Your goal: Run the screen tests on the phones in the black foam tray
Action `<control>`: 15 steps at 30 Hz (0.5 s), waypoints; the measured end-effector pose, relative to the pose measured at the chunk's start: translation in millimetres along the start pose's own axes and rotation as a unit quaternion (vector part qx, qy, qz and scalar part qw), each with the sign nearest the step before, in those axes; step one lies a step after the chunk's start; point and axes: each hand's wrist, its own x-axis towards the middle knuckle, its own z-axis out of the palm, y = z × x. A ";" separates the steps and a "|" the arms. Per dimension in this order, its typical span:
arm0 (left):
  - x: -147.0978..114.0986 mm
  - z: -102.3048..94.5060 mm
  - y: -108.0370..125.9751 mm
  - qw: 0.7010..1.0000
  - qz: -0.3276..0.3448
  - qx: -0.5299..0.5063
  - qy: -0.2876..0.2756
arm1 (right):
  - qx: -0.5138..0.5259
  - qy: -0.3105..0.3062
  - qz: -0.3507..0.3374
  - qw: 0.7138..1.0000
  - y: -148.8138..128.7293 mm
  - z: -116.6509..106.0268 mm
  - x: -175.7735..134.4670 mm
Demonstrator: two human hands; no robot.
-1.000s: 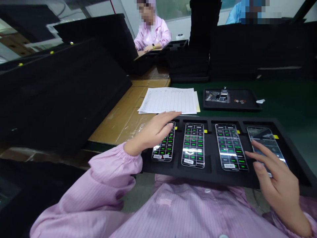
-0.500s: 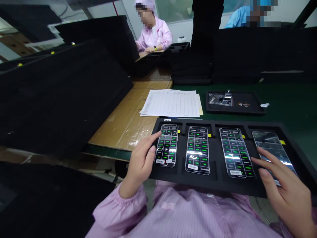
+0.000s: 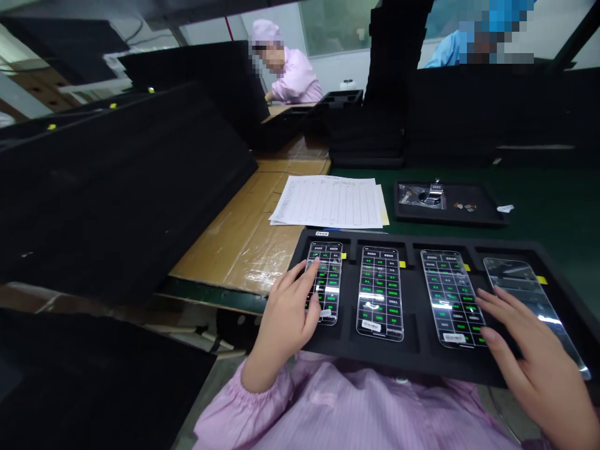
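Observation:
A black tray (image 3: 412,357) lies in front of me with phones set in its compartments. My left hand (image 3: 288,312) is over the leftmost phone (image 3: 332,284), fingers extended, the index fingertip at the upper part of its screen. Beside it are a second phone (image 3: 380,294) and a third phone (image 3: 450,300), both lit with grids of green text. My right hand (image 3: 539,356), fingers spread, is between the third phone and the rightmost phone (image 3: 510,275), partly covering both. That last phone shows a darker, reflective screen. Neither hand grips anything.
Printed sheets (image 3: 332,201) lie behind the tray. A small black tray (image 3: 450,215) to their right holds a plastic bag and small parts. Black boards (image 3: 117,187) lean at left beside brown cardboard (image 3: 239,250). A co-worker in pink (image 3: 300,78) sits beyond; another wears blue.
My left hand has moved right, further over the leftmost phone's screen. My right hand has shifted slightly, its fingers nearer the third phone. The co-worker in pink has leaned and turned.

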 end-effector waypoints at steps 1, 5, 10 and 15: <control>0.1 0.7 -0.2 1.000 0.002 0.006 -0.001 | -0.005 -0.003 -0.003 1.000 0.6 1.1 1.3; -1.3 3.1 -2.2 1.000 0.015 0.011 0.005 | -0.030 -0.022 -0.025 0.999 0.2 1.9 3.2; -7.7 4.5 -3.1 0.998 0.040 0.022 0.037 | -0.020 -0.030 -0.096 0.995 0.0 -0.8 -1.4; -14.6 4.4 -3.7 0.995 0.067 0.037 0.060 | 0.012 -0.024 -0.141 0.990 -2.2 -2.9 -5.6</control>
